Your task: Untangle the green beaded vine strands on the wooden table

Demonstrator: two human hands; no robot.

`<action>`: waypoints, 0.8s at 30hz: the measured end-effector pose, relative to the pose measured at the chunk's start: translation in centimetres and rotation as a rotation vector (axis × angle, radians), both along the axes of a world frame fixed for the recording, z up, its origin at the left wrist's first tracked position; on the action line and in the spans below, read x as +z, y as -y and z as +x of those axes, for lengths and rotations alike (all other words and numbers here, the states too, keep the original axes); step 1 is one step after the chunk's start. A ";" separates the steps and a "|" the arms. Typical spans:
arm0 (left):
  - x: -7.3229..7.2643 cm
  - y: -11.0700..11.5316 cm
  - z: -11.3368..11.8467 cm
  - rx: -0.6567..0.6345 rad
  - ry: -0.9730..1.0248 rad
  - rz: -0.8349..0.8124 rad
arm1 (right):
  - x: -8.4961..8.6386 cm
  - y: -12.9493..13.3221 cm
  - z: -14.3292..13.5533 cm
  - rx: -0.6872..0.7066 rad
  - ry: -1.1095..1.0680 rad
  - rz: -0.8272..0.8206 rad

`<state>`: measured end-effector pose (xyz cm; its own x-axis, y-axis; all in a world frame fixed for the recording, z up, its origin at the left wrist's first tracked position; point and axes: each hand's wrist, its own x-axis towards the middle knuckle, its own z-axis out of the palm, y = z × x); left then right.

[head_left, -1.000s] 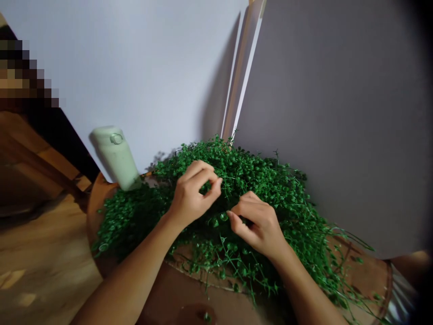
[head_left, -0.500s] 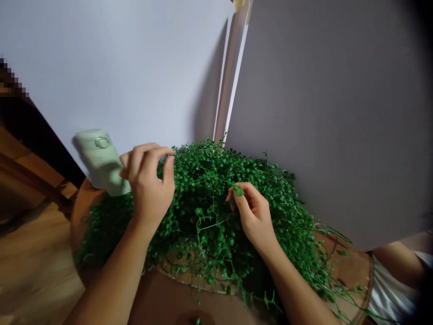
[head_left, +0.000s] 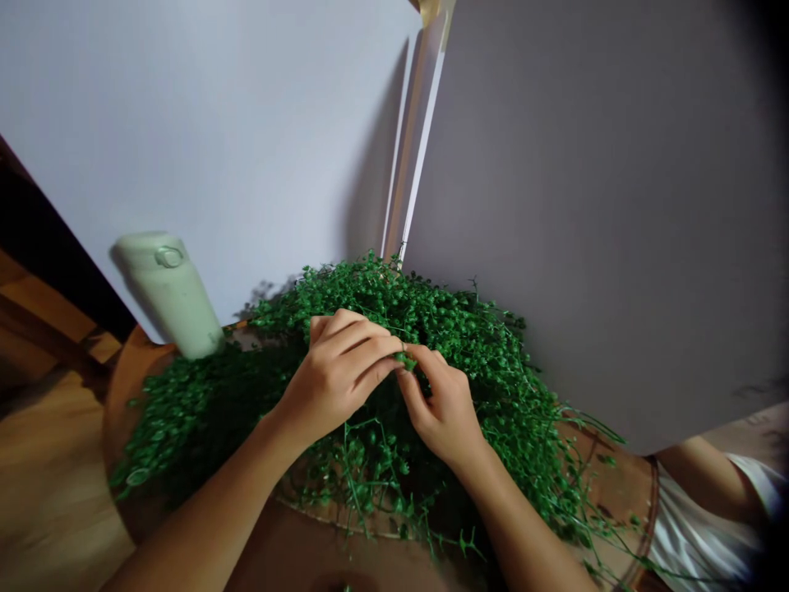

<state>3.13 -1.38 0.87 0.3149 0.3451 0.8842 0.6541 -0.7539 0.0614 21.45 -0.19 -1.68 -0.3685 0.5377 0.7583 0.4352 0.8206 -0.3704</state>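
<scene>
A large heap of green plant stems (head_left: 493,345) with small round leaves covers much of a round wooden table (head_left: 629,485). Over the middle of the heap, my left hand (head_left: 345,366) pinches a small green sprig (head_left: 405,359) between thumb and forefinger. My right hand (head_left: 440,395) grips the same sprig from the other side, its thumb and forefinger meeting my left fingertips. Loose stems hang below both hands toward the near edge.
A pale green bottle (head_left: 176,296) stands at the table's left rear. White panels (head_left: 246,148) and grey panels (head_left: 573,205) rise behind the heap. At the far right, another person's arm (head_left: 708,477) and light clothing show beyond the table.
My left hand has moved right and down from near the bottle and closed on the sprig. My right hand has shifted slightly left. The view has shifted a little.
</scene>
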 end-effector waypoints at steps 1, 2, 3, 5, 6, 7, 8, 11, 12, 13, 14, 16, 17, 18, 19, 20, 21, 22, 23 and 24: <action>0.1 0.0 -0.1 -0.002 0.019 -0.001 | 0.0 0.1 0.0 0.010 -0.011 0.013; 0.2 0.0 -0.1 -0.006 0.038 -0.001 | -0.1 0.1 0.0 0.029 -0.025 0.018; 0.2 0.0 -0.1 -0.012 0.052 -0.004 | -0.1 0.2 0.0 0.057 -0.039 0.010; 0.3 -0.1 -0.1 -0.019 0.057 -0.010 | 0.0 0.2 0.0 0.125 -0.064 -0.034; 0.3 -0.1 0.0 -0.020 0.049 -0.013 | 0.1 0.3 0.0 0.151 -0.077 -0.062; 0.2 -0.1 0.0 -0.020 0.038 -0.015 | 0.2 0.3 0.0 0.168 -0.091 -0.090; 0.2 -0.1 0.0 -0.019 0.031 -0.012 | 0.3 0.3 0.0 0.179 -0.103 -0.114; 0.0 -0.1 0.1 -0.025 0.040 0.000 | 0.5 0.3 0.0 0.200 -0.149 -0.164; 0.0 -0.1 0.0 -0.025 0.044 0.002 | 0.5 0.4 0.0 0.202 -0.172 -0.184; 0.0 -0.1 0.1 -0.024 0.044 0.002 | 0.5 0.4 -0.1 0.199 -0.196 -0.206; 0.0 -0.1 0.1 -0.023 0.038 0.000 | 0.5 0.5 -0.1 0.193 -0.224 -0.230; 0.0 0.0 0.1 -0.023 0.018 -0.011 | 0.5 0.5 -0.2 0.186 -0.281 -0.284; 0.0 0.0 0.2 -0.024 0.009 -0.019 | 0.6 0.5 -0.3 0.194 -0.315 -0.310; -0.1 0.0 0.2 -0.024 0.006 -0.025 | 0.7 0.4 -0.3 0.209 -0.355 -0.336; -0.1 0.0 0.3 -0.025 0.005 -0.032 | 0.7 0.3 -0.3 0.229 -0.402 -0.362; -0.2 0.0 0.3 -0.026 0.008 -0.038 | 0.8 0.2 -0.4 0.253 -0.450 -0.388; -0.2 0.0 0.3 -0.024 0.012 -0.041 | 0.8 0.1 -0.4 0.275 -0.501 -0.418; -0.2 0.0 0.3 -0.021 0.017 -0.041 | 0.8 0.0 -0.4 0.292 -0.554 -0.451; -0.2 0.0 0.3 -0.018 0.018 -0.041 | 0.8 -0.1 -0.4 0.305 -0.602 -0.485; -0.2 0.0 0.3 -0.016 0.018 -0.042 | 0.8 -0.1 -0.3 0.309 -0.639 -0.516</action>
